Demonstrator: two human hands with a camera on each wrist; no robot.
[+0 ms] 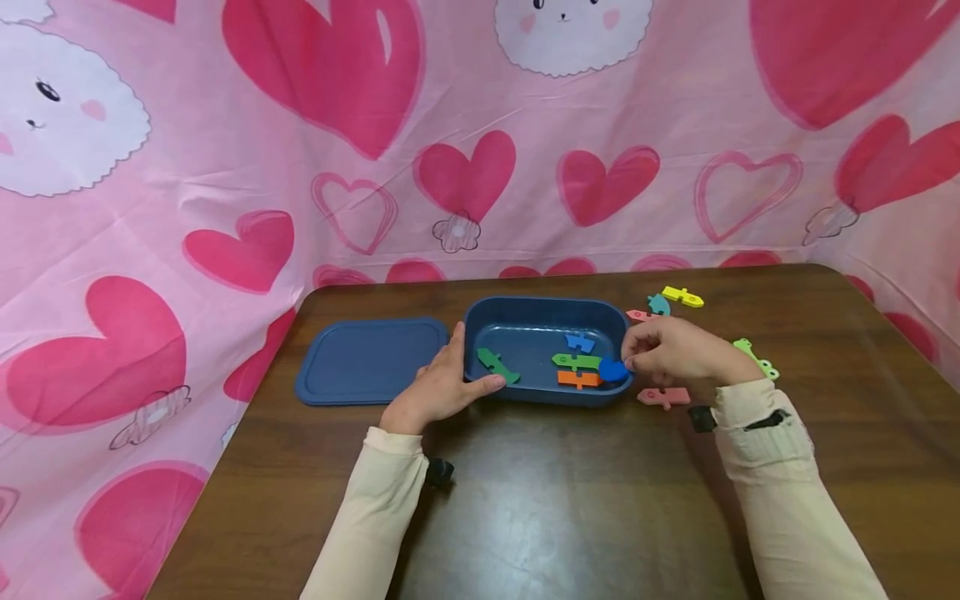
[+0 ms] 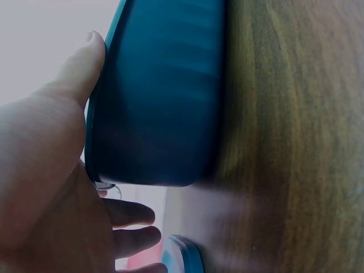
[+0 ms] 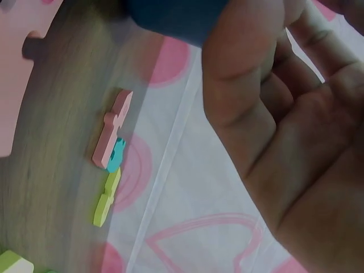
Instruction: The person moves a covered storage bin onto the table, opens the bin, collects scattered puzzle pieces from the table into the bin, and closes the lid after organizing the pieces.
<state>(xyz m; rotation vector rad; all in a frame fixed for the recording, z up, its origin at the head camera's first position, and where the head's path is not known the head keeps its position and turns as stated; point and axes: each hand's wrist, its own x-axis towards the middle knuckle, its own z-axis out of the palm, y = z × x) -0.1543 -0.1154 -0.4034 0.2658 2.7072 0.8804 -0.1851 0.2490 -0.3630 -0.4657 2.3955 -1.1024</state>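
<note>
A dark blue rectangular box (image 1: 547,395) stands uncovered on the table. My left hand (image 1: 438,387) rests against its left end, the thumb along the front rim and the other fingers fairly straight. In the left wrist view that thumb (image 2: 85,65) touches the rim of the box. Over the box's right end, my right hand (image 1: 671,350) pinches a rounded blue puzzle piece (image 1: 613,370). Inside lie a dark green piece (image 1: 497,365), a light green piece (image 1: 576,362), an orange piece (image 1: 579,379) and a small blue piece (image 1: 580,342). The right wrist view hides the right fingertips.
The flat blue lid (image 1: 371,362) lies left of the box. To the right are a pink piece (image 1: 664,397), another pink piece (image 3: 114,128), a teal piece (image 1: 659,305), a yellow piece (image 1: 682,297) and a lime piece (image 1: 756,358). A pink heart-patterned cloth (image 1: 517,242) hangs behind the table.
</note>
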